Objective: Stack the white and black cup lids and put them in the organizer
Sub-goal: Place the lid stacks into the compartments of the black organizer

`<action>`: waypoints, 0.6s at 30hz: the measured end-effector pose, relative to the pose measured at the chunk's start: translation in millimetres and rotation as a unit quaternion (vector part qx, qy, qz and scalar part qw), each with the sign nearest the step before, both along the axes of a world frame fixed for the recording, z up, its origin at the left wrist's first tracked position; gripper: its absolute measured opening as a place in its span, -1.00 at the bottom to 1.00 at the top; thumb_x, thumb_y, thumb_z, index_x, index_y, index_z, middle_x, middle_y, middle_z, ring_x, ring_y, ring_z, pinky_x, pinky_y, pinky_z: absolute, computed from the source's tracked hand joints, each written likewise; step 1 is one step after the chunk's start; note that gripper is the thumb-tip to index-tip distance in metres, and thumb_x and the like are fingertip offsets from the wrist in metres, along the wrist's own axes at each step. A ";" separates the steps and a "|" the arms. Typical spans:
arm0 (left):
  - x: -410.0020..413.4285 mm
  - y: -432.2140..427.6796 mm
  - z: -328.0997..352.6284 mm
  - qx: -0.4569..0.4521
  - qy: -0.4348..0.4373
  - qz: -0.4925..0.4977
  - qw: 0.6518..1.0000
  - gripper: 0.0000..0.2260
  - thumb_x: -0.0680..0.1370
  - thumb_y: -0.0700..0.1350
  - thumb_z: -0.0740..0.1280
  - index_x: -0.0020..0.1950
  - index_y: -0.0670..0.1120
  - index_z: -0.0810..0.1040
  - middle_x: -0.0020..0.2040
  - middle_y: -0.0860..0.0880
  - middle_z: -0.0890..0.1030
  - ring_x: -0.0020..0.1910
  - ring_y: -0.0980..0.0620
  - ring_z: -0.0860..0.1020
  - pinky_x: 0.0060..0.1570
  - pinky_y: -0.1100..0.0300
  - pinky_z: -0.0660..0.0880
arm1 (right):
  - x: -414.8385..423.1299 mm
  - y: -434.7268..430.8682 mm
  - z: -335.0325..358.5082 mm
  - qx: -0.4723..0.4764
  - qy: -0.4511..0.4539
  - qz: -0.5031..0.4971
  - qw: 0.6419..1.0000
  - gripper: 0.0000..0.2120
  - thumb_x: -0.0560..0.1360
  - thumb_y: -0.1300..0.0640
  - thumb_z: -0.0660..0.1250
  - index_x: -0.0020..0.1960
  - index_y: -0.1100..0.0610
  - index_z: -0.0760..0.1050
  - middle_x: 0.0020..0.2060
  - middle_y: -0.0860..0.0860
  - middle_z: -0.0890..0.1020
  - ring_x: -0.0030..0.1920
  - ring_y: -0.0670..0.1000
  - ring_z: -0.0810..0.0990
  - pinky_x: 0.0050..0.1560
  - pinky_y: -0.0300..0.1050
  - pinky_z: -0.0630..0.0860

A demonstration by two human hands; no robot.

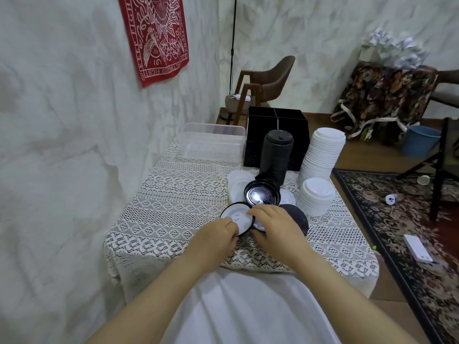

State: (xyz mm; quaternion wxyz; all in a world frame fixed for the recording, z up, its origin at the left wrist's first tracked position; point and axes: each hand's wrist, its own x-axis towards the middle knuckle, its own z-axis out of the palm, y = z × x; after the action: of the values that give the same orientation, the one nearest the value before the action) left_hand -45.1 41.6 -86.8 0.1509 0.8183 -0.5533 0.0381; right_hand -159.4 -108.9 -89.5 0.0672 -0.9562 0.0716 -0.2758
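From my end, both hands are down on the lace tablecloth (pixel 173 194) at the near side of the table. The left hand (pixel 219 235) has its fingers curled over the near edge of a white lid (pixel 234 216) that lies flat with a black rim showing round it. I read that as a grip on the lid, though the thumb is hidden. The right hand (pixel 275 224) arches over that lid's right edge, fingertips touching it, and a second white lid (pixel 259 226) peeks out beneath the palm. Whether this hand holds anything I cannot tell.

Just right of it a dark lid (pixel 298 216) lies on the cloth. Just behind the hands a glossy black lid (pixel 262 194) sits tilted on a short black pile, with loose white lids (pixel 236 181) to its left. Farther back stand a tall black stack (pixel 277 152) and a tall white stack (pixel 323 150) (leaning a little in this wide view), with a shorter white stack (pixel 314 197) in front of the latter.

The black organizer (pixel 275 119) stands at the far edge, behind the black stack, and a clear tub (pixel 213 140) sits on its left — touching or not, I cannot say.
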 end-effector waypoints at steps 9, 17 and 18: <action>6.7 -1.7 -3.7 -0.009 0.023 -0.010 1.000 -0.87 0.62 -0.09 0.22 0.08 -0.11 0.48 0.04 -0.01 0.50 0.02 -0.01 0.46 -0.04 0.15 0.37 | 2.2 -5.0 2.5 0.048 -0.012 -0.006 0.999 -0.73 0.38 0.26 0.48 0.05 0.12 0.57 -0.07 -0.02 0.65 0.03 0.10 0.58 0.04 -0.03 0.49; 5.7 -0.7 -8.1 -0.076 0.015 -0.036 0.996 -0.87 0.58 -0.06 0.27 0.00 -0.10 0.54 -0.10 -0.01 0.55 -0.12 -0.03 0.48 -0.16 0.12 0.38 | 4.1 -11.7 -5.3 -0.016 -0.023 0.016 0.999 -0.75 0.26 0.28 0.58 -0.13 0.10 0.61 -0.04 0.00 0.67 -0.05 0.13 0.65 -0.01 0.03 0.55; 4.0 -2.6 -8.1 -0.088 0.010 -0.031 0.996 -0.84 0.58 -0.02 0.27 -0.01 -0.09 0.55 -0.13 0.00 0.56 -0.15 -0.02 0.49 -0.20 0.14 0.34 | 4.5 -11.9 -6.2 -0.023 -0.021 0.017 0.999 -0.75 0.25 0.27 0.59 -0.13 0.09 0.62 -0.03 0.01 0.67 -0.05 0.14 0.65 -0.02 0.03 0.55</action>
State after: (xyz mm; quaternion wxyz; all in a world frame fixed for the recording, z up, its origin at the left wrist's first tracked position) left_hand -41.2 39.0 -94.9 0.2289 0.7844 -0.5717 0.0740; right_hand -154.9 -120.8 -95.6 0.0512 -0.9525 0.0476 -0.2964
